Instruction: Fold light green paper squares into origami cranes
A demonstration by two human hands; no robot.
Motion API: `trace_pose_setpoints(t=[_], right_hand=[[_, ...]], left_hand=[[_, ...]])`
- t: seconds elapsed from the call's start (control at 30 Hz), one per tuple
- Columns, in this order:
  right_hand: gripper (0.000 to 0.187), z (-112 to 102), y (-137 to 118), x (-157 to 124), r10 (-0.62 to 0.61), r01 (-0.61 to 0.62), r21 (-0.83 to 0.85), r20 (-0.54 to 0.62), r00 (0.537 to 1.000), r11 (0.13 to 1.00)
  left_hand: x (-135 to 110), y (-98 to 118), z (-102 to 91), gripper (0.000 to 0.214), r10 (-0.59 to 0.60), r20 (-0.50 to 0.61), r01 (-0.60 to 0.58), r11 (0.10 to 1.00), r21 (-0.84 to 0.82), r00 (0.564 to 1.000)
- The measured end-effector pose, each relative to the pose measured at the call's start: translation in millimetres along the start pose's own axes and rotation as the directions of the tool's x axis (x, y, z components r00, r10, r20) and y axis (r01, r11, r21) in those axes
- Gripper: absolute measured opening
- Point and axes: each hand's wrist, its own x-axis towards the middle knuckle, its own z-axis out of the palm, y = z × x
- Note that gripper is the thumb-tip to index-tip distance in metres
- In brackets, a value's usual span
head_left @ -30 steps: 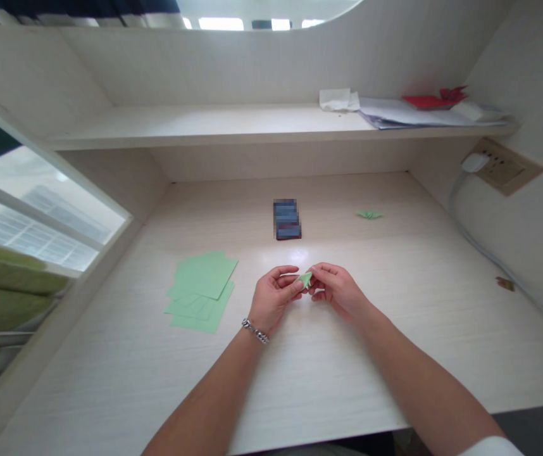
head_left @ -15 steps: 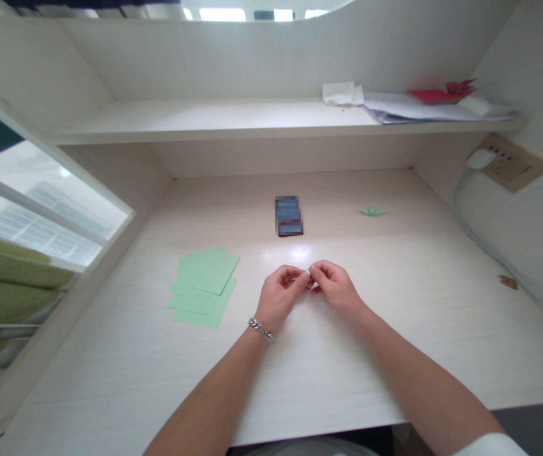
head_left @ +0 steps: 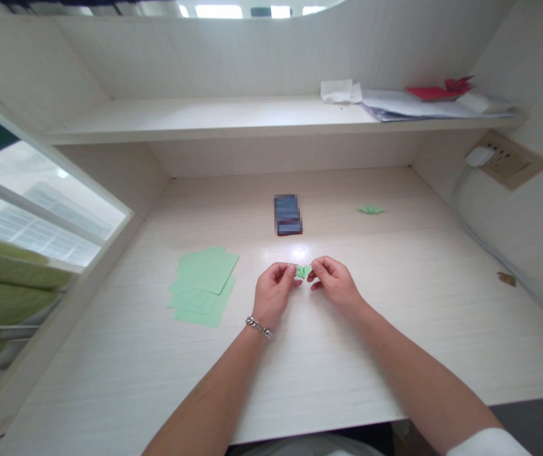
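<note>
A small folded green paper piece (head_left: 303, 272), probably an origami crane, is stretched between my two hands above the desk. My left hand (head_left: 274, 291) pinches its left end between thumb and fingers. Its right end is pinched by my right hand (head_left: 335, 283). Creased folds show in the middle, while the ends are covered by fingertips. To the left lies a loose stack of green paper sheets (head_left: 205, 275). A finished green paper crane (head_left: 371, 209) rests at the back right of the desk.
A phone (head_left: 288, 215), blurred out, lies beyond my hands. On the shelf (head_left: 181, 120) are white papers (head_left: 423, 106), a crumpled tissue (head_left: 340, 91) and a red paper crane (head_left: 459, 84). A white cable (head_left: 480, 244) runs from the wall socket (head_left: 509, 159) down the right side, near a small brown scrap (head_left: 506, 278).
My hands have moved slightly apart, the left one leftward. The folded green paper, mostly hidden by the fingers before, now shows between them.
</note>
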Motion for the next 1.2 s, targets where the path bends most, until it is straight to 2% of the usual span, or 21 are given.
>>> trace_pose_setpoints(t=[0.1, 0.2, 0.33, 0.57, 0.67, 0.77, 0.87, 1.07, 1.2], right_hand=[[0.029, -1.7, 4.2, 2.9, 0.016, -0.015, 0.029, -0.054, 0.998, 0.999], [0.03, -2.8, 5.1, 3.9, 0.024, -0.023, 0.019, -0.092, 0.995, 1.0], [0.028, -3.0, 0.3, 0.3, -0.071, 0.052, -0.146, -0.132, 0.989, 0.988], [0.022, 1.7, -8.6, -8.0, -0.192, 0.14, -0.374, -0.106, 0.976, 0.917], [0.021, -0.1, -7.5, -6.6, -0.161, 0.119, -0.438, -0.061, 0.985, 0.891], [0.02, -5.5, -4.9, -3.0, -0.04, 0.057, -0.494, 0.045, 0.998, 0.867], [0.022, -10.2, -4.9, -1.1, 0.04, 0.036, -0.515, 0.135, 0.99, 0.856], [0.023, -10.9, -13.0, -4.8, -0.022, 0.12, -0.536, 0.186, 0.982, 0.836], [0.024, -11.6, -14.6, -5.0, 0.009, 0.094, -0.439, 0.227, 0.974, 0.894]], left_hand=[[1.4, 0.1, -0.6, 0.03, 0.013, -0.055, -0.015, 1.0, -0.026, 0.998], [0.7, 0.6, 0.1, 0.03, 0.017, -0.049, -0.019, 0.999, -0.031, 0.999], [-2.6, 2.2, 2.2, 0.031, 0.07, -0.027, -0.069, 0.997, 0.02, 0.997], [-5.9, 1.5, 0.8, 0.026, 0.169, -0.038, -0.159, 0.969, 0.189, 0.985], [-5.4, -0.9, -0.6, 0.026, 0.184, -0.019, -0.177, 0.963, 0.204, 0.983], [-4.3, -0.5, -0.6, 0.028, 0.166, 0.004, -0.164, 0.973, 0.164, 0.986], [-3.2, 1.5, -0.4, 0.029, 0.116, 0.032, -0.12, 0.981, 0.154, 0.993], [-4.5, 2.6, -3.1, 0.022, 0.069, 0.138, -0.113, 0.934, 0.338, 0.988], [-5.2, 4.3, -6.5, 0.025, -0.009, 0.193, -0.057, 0.941, 0.335, 0.981]])
